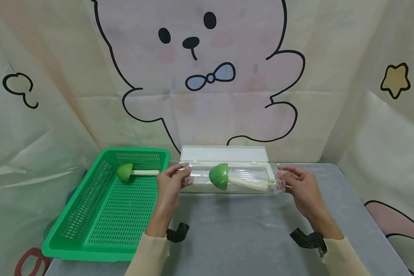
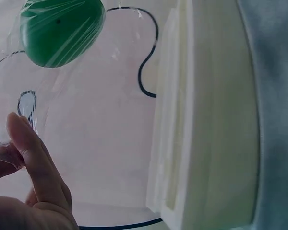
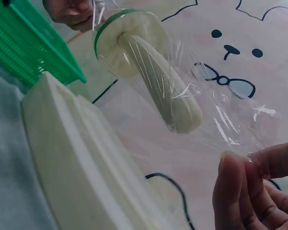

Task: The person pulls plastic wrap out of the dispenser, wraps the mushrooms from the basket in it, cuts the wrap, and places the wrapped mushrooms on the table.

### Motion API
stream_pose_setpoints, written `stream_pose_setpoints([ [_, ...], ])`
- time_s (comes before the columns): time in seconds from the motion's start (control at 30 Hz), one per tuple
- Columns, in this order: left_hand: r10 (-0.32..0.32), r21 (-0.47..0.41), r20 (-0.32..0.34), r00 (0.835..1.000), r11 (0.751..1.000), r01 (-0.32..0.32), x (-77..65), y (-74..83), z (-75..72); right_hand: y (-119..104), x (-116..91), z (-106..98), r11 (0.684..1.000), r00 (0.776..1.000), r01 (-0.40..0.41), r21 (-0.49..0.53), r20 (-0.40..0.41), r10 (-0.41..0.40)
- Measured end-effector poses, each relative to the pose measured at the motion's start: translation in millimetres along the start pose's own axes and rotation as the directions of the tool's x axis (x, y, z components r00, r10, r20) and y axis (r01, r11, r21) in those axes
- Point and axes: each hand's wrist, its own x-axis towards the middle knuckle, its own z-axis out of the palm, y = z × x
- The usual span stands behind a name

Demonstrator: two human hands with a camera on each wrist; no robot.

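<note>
A mushroom-shaped object [image 1: 219, 176] with a glossy green cap and white stem lies inside clear plastic film [image 1: 201, 175], held up in front of a white box. My left hand [image 1: 170, 189] pinches the film's left end between thumb and fingers. At the opposite end, my right hand [image 1: 305, 191] pinches the gathered film. From the right wrist, the stem [image 3: 168, 86] shows through the creased wrap, slanting toward my right hand [image 3: 254, 191]. The left wrist view has the green cap [image 2: 62, 31] above my left hand [image 2: 41, 182].
The long white box [image 1: 224, 153] stands at the table's back with its lid raised. On the left is a green perforated basket [image 1: 107, 214] containing a second green-capped mushroom shape [image 1: 125, 172]. Red scissor handles [image 1: 31, 260] show at the lower left. A printed cloth hangs behind the grey table [image 1: 245, 237].
</note>
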Motion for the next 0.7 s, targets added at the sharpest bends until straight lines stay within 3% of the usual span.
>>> stream_pose_setpoints([
  [0.2, -0.076, 0.097, -0.025, 0.997, 0.992, 0.078, -14.1, -27.8, -14.8, 27, -20, -6, 0.986, 0.987, -0.142, -0.089, 0.063, 0.148],
  [0.33, -0.147, 0.101, -0.039, 0.988, 0.983, 0.151, -20.6, -48.5, -23.2, 43, -28, -3, 0.971, 0.971, -0.227, -0.081, 0.062, 0.232],
  [0.7, -0.324, -0.088, -0.012, 0.946, 0.943, 0.322, -29.3, -87.8, -34.2, 76, -40, 8, 0.925, 0.924, -0.378, 0.041, 0.088, 0.373],
])
